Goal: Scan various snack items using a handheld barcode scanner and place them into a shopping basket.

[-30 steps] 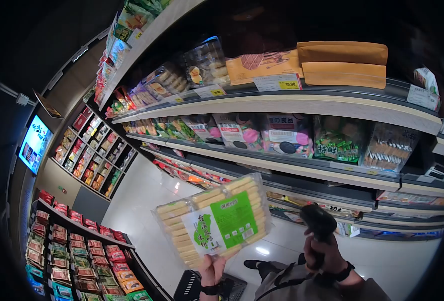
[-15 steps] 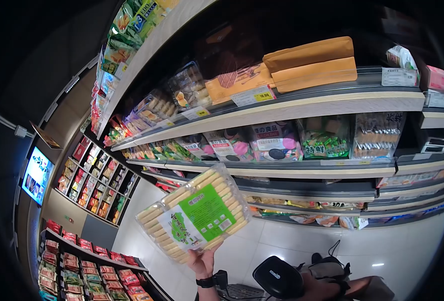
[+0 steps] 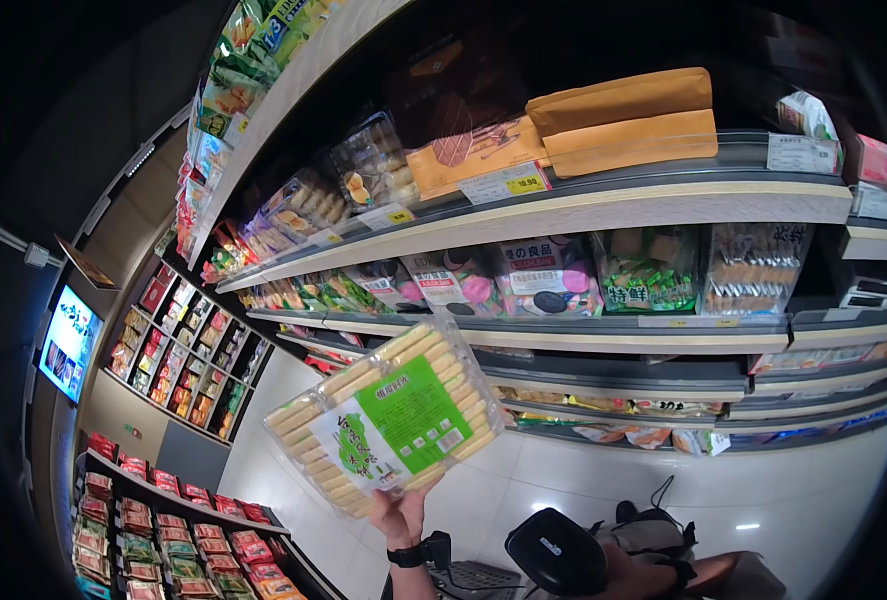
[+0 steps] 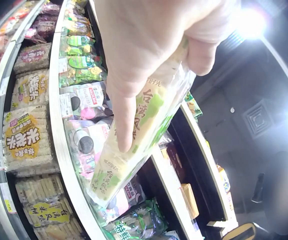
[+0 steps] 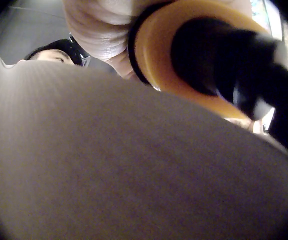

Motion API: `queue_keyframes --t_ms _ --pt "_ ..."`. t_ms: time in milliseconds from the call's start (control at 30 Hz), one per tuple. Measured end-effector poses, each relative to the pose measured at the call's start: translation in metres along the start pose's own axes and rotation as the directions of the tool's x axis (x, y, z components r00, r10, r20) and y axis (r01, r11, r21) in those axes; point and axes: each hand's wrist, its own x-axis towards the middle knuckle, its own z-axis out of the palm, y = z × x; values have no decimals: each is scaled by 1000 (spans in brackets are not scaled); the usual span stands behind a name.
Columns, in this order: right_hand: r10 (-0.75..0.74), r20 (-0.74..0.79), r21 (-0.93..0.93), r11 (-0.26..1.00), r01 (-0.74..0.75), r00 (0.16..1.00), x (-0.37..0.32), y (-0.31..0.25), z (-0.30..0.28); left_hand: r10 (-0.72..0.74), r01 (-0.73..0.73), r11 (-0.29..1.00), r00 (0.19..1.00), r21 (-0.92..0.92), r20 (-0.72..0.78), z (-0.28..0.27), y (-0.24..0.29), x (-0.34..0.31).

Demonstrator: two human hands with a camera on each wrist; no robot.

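A clear flat pack of pale stick-shaped rice crackers (image 3: 308, 460) with a green and white label is held up in front of the shelves. My left hand (image 3: 400, 512) grips it by the lower edge; in the left wrist view the fingers (image 4: 126, 120) lie along the pack and the thumb is on its other side. Low on the right, my right hand (image 3: 631, 574) holds a black handheld scanner (image 3: 555, 552) with its rounded head toward the head camera. An orange ring (image 5: 159, 60) on the scanner shows in the right wrist view, where a sleeve covers much.
Shelves of packaged snacks run across the front, with an orange pouch (image 3: 628, 125) on the upper one. Below my left wrist is a dark basket (image 3: 473, 580). A rack of red packets (image 3: 168, 492) stands at the left, under a lit screen (image 3: 71, 345).
The cracker pack has shifted left in view and tilted more, still in my left hand. My right hand has lowered the scanner and turned its head. The last half second shows little movement.
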Motion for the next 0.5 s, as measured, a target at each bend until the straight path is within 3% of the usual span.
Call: queue_keyframes --t_ms 67,133,167,233,367,433,467,500 --pt "-72 -26 -21 997 72 997 0 1 -1 -2 2 1000 1000 -16 -1 -3 -1 0" --pt "138 51 23 990 -139 989 1 -2 -6 0 0 1000 1000 -25 4 -3 -2 1" --pt "137 50 23 990 -138 989 1 1 -8 3 -2 999 1000 -35 8 -3 -2 2" --pt "-16 78 56 998 12 997 1 11 -10 -4 4 999 1000 -44 13 -5 -2 3" --pt "-23 66 9 1000 22 998 3 4 -10 -13 15 998 1000 -53 26 -5 -2 4" --pt "-182 37 -83 979 185 983 2 3 -10 -13 15 999 1000 -52 26 -3 -2 4" --pt "-189 30 -85 978 191 982 4 1 -10 -17 18 999 999 -51 32 -1 -1 7" --pt "-94 10 -30 995 94 996 4 -4 -9 -27 30 998 999 -55 40 0 -3 9"
